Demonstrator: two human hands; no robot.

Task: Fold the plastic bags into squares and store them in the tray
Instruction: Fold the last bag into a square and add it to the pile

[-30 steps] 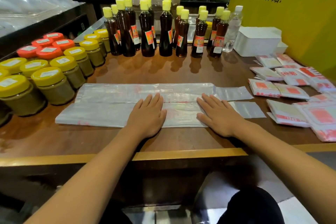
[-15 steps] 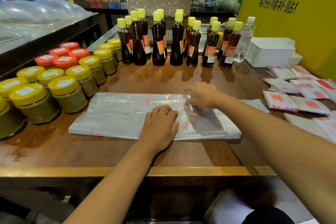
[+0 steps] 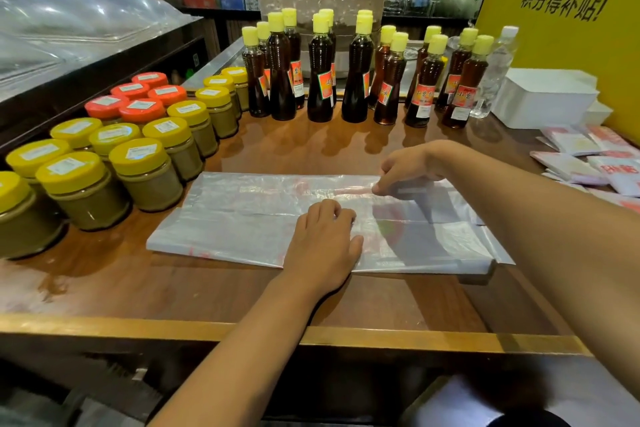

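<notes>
— What do we have nearest the counter's [image 3: 104,291] front edge?

— Our left hand [image 3: 320,246] lies on the near half of the plastic bag [image 3: 235,218], palm down, its fingertips curled under a little; it holds nothing, only presses.

— And the bag itself?

— We see it spread flat and long across the middle of the counter, parallel to the front edge, with a crease along its length.

— The right hand [image 3: 403,168]?

— It reaches to the bag's far edge, and its fingertips pinch the plastic there.

— What lies beyond?

— Toward the left edge we see jars [image 3: 145,170] with yellow and red lids. Along the back edge stands a row of dark bottles [image 3: 320,80] with yellow caps. Near the back right corner sits the white tray [image 3: 543,100], and in front of it, by the right edge, lie folded bags [image 3: 571,156], white and red.
</notes>
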